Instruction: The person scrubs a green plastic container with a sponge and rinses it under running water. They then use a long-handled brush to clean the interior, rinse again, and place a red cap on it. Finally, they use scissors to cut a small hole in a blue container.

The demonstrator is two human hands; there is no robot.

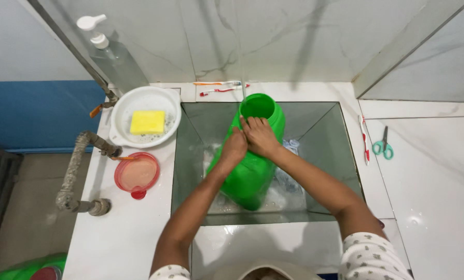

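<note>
slip risk: wet green jug (252, 171) tilted in sink (190, 155)
left hand (234, 149) + right hand (260, 136) both pressed on jug near neck, not a full wrap; soapy surface could let it slide, bang the basin.

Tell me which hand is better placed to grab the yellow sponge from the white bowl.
Left, probably. The left hand rests on the green jug on the side nearer the white bowl holding the yellow sponge. The right hand would have to cross over it.
</note>
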